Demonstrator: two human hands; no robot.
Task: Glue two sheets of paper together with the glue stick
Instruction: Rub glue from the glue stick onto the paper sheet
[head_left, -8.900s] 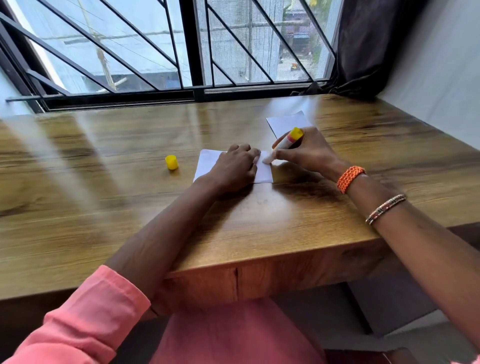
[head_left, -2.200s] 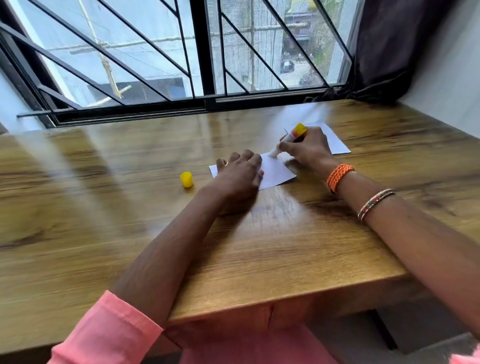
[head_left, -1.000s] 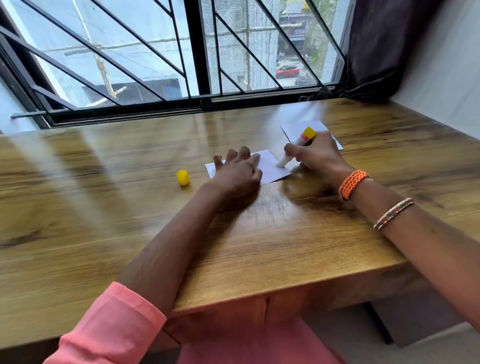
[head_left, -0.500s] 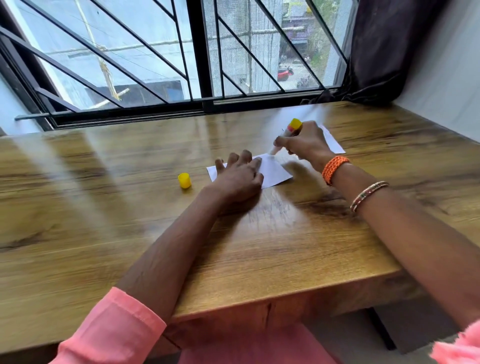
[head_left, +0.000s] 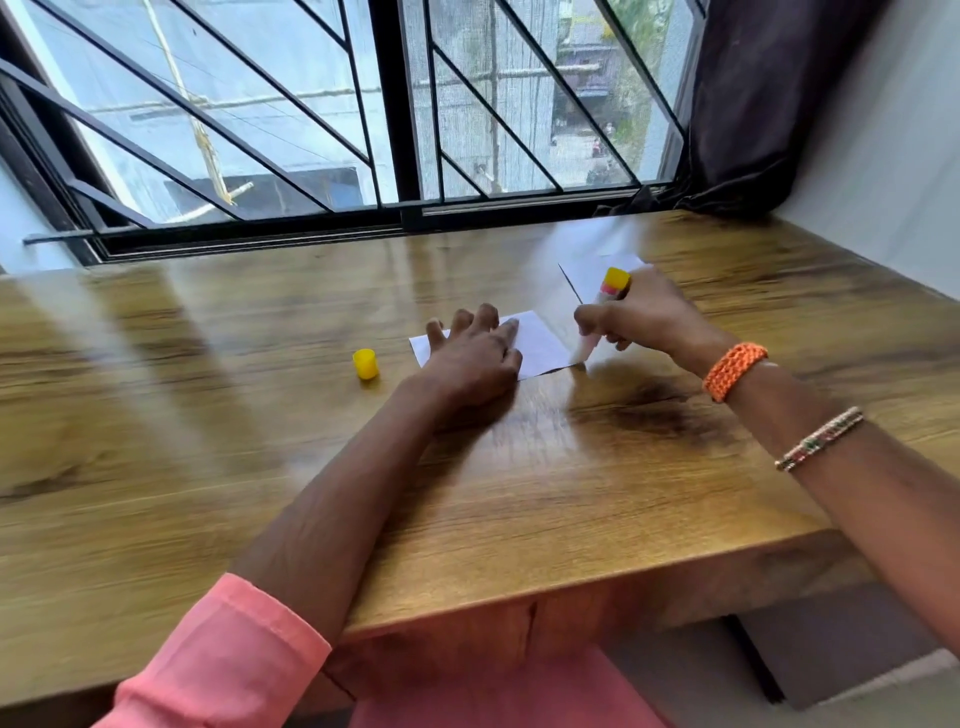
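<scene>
A small white sheet of paper (head_left: 540, 343) lies flat on the wooden table (head_left: 519, 493). My left hand (head_left: 475, 356) presses it down with spread, straight fingers over its left half. My right hand (head_left: 639, 319) grips the glue stick (head_left: 605, 306), whose yellow end points up and whose tip touches the sheet's right front corner. A second white sheet (head_left: 589, 275) lies farther back, partly hidden behind my right hand. The glue stick's yellow cap (head_left: 365, 364) stands on the table left of the first sheet.
A barred window (head_left: 363, 130) runs along the table's far edge. A dark curtain (head_left: 769, 104) hangs at the back right beside a pale wall (head_left: 883, 156). The table's front edge is near my lap.
My right hand has drawn the glue stick from the sheet's far right corner toward its near right corner. My left hand stays pressed on the sheet. The view has shifted slightly.
</scene>
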